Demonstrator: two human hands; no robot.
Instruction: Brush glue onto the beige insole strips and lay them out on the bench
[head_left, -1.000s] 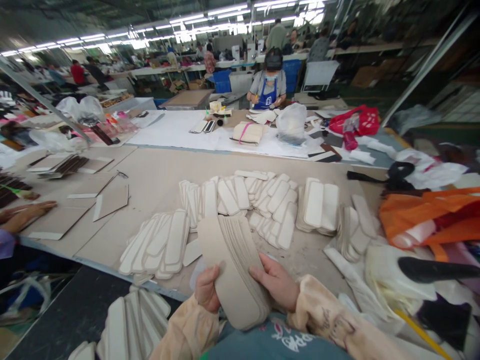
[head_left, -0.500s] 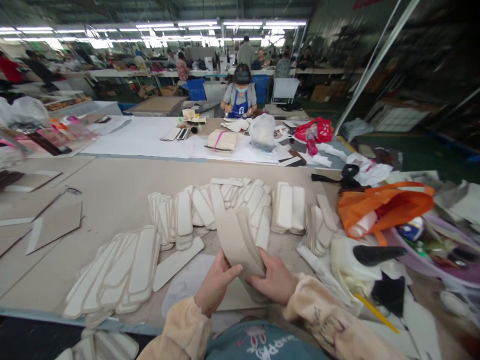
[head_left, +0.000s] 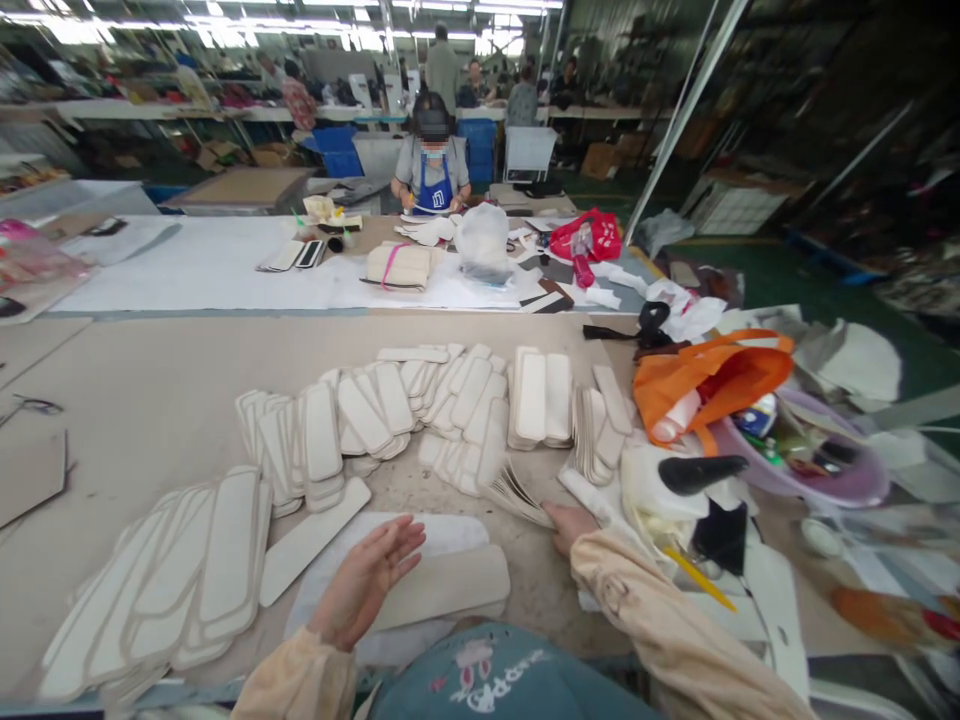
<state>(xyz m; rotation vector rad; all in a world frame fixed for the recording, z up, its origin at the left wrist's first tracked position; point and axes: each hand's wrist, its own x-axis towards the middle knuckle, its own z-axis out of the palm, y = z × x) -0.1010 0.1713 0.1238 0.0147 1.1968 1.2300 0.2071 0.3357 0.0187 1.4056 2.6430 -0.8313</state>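
Observation:
My right hand (head_left: 568, 524) grips the near end of a fanned stack of beige strips (head_left: 517, 492), which rests low on the table beside the laid-out rows. My left hand (head_left: 367, 577) hovers open with fingers stretched, just above a single beige strip (head_left: 450, 592) lying on a white sheet (head_left: 457, 530) at the table's near edge. Rows of overlapping white padded strips (head_left: 390, 410) cover the middle of the brown table (head_left: 157, 390). A further fan of white strips (head_left: 172, 575) lies at the near left.
An orange bag (head_left: 705, 375), a purple basin (head_left: 825, 480) of clutter and a black object (head_left: 701, 472) crowd the right side. A person in a blue apron (head_left: 433, 170) sits at the far end. Cardboard pieces (head_left: 30, 475) lie at the left.
The stack held upright in both hands has been lowered to the right onto the table. My left hand has let go and opened; one strip now lies on the white sheet.

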